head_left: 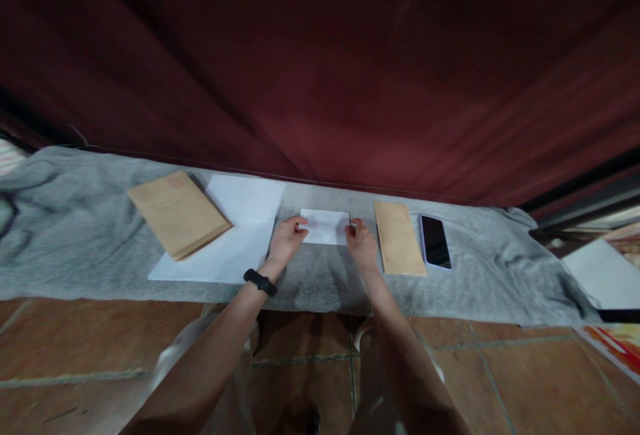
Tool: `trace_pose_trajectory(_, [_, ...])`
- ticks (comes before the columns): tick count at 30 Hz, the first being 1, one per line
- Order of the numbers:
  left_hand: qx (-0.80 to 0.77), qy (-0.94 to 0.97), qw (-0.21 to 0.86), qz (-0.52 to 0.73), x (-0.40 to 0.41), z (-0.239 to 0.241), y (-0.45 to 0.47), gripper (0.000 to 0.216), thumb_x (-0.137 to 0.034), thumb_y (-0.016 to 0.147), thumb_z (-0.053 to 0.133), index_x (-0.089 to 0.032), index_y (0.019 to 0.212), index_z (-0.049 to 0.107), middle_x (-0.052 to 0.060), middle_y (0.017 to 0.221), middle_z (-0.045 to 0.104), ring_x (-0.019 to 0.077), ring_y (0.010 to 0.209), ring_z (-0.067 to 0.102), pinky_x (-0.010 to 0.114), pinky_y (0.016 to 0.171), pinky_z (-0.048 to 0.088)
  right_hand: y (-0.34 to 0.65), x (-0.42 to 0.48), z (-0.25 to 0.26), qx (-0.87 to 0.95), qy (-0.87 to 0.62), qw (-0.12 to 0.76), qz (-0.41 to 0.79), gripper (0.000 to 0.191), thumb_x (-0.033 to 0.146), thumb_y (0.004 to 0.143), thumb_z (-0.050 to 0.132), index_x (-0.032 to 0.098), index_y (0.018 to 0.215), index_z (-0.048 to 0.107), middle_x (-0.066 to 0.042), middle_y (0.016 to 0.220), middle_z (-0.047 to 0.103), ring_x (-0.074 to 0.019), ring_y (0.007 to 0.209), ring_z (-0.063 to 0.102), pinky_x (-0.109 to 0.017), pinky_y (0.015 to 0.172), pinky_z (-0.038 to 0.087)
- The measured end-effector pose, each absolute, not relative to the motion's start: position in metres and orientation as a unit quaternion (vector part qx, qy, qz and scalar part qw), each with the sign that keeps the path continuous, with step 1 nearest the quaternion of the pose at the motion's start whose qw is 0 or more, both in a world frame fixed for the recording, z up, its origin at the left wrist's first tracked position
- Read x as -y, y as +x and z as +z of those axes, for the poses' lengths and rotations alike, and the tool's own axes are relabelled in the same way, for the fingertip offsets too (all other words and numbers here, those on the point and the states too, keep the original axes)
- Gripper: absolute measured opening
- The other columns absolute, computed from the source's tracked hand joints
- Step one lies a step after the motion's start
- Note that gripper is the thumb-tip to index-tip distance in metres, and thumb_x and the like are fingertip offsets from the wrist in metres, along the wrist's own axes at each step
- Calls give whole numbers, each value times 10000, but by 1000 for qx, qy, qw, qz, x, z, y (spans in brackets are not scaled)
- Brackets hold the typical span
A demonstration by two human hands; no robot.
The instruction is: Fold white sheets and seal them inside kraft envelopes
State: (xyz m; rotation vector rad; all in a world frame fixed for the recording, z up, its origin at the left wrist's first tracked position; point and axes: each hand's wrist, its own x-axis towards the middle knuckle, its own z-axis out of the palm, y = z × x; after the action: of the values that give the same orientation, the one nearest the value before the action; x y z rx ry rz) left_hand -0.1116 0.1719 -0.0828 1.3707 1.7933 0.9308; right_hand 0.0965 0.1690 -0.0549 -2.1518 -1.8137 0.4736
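Observation:
A small white folded sheet of paper (326, 227) is stretched between my two hands, low over the grey cloth. My left hand (287, 240) pinches its left end between thumb and fingers; a black band circles that wrist. At the right end my right hand (361, 242) is closed on the paper in the same way. Just right of that hand lies a single brown envelope (400, 238). Left of my left hand are large white sheets of paper (250, 222), partly under a stack of brown envelopes (177, 215) that sits at an angle.
A phone (436, 242) with a dark screen lies beyond the single envelope. The grey cloth (480, 288) covers a long, narrow surface, with a dark red curtain (320, 88) along its far side. Brown floor tiles (530, 368) show below its near edge.

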Motion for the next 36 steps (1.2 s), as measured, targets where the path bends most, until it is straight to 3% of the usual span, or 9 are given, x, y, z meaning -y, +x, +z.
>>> trace_pose_trajectory(11, [-712, 537, 320, 320, -176, -79, -108, 305, -150, 791, 658, -177, 1082, 744, 12, 766, 682, 163, 677, 624, 264, 645, 446, 93, -164, -49, 642, -745, 104, 148, 360, 308, 1040, 460, 210, 1371, 561, -110, 1069, 763, -230, 1023, 728, -304, 868, 511])
trace_pose_trajectory(21, [-694, 569, 351, 266, -148, -70, -107, 274, -154, 785, 653, -205, 1036, 749, -37, 657, 580, 148, 604, 568, 262, 607, 410, 121, -154, -50, 680, -701, 83, 200, 361, 318, 1022, 499, 226, 1367, 554, -71, 1127, 760, -198, 1053, 718, -268, 875, 514])
trace_pose_trajectory(36, [-722, 601, 295, 174, -137, -52, -104, 302, -206, 854, 627, -227, 1145, 703, -2, 741, 644, 183, 681, 609, 282, 660, 426, 109, -143, -52, 714, -694, 24, 85, 391, 345, 1063, 410, 190, 1407, 513, -123, 1048, 763, -227, 938, 744, -303, 820, 516])
